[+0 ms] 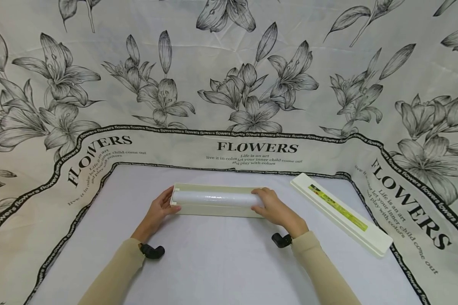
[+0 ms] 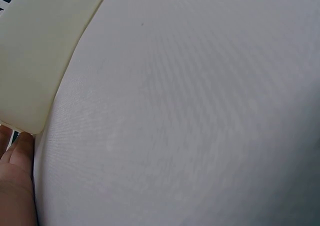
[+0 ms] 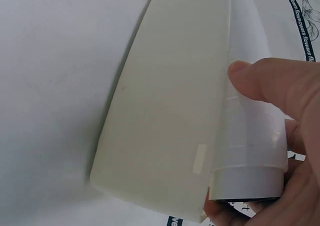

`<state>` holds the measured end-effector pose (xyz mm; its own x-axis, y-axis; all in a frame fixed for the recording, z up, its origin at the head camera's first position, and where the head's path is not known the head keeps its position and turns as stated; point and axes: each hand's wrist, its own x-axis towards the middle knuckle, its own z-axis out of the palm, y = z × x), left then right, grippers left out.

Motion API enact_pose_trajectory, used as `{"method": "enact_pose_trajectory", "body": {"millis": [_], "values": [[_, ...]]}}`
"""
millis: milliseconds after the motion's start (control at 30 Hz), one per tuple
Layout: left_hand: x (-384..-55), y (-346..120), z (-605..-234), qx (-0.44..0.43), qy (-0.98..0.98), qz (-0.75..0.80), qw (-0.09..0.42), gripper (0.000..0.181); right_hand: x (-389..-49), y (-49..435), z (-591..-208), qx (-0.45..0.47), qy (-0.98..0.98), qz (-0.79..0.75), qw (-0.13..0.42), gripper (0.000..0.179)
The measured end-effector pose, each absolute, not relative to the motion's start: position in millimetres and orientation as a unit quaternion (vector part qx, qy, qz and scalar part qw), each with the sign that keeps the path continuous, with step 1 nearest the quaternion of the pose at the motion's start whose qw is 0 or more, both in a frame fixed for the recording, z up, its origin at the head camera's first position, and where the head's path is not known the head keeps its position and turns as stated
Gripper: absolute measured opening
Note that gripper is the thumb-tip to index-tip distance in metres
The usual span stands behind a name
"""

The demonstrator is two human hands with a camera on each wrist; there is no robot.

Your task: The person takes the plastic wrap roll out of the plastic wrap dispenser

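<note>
A long cream dispenser box [image 1: 217, 210] lies open-topped on the white cloth, with a shiny white roll of plastic wrap [image 1: 210, 197] along it. My left hand [image 1: 158, 212] holds the box's left end, thumb at the front and fingers behind. In the left wrist view the fingers of this hand [image 2: 17, 166] meet the corner of the box [image 2: 40, 51]. At the other end, my right hand [image 1: 272, 207] grips the roll. The right wrist view shows the thumb [image 3: 255, 78] across the roll [image 3: 247, 146], whose core end sits above the box wall [image 3: 160, 106].
A long white lid [image 1: 339, 214] with a yellow-green label lies slantwise to the right of the box. Behind, a hanging cloth with flower prints and lettering [image 1: 257, 147] borders the work surface [image 1: 221, 262]. Each wrist wears a small black camera [image 1: 152, 251].
</note>
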<state>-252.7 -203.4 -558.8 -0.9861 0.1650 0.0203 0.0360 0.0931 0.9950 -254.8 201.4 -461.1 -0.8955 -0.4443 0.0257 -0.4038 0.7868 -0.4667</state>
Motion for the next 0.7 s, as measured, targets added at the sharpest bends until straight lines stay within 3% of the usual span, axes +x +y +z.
{"method": "enact_pose_trajectory", "body": {"millis": [700], "values": [[-253, -203, -558, 0.066, 0.728, 0.680, 0.054, 0.089, -248, 212, -474, -0.256, 0.929, -0.266, -0.041, 0.048]]}}
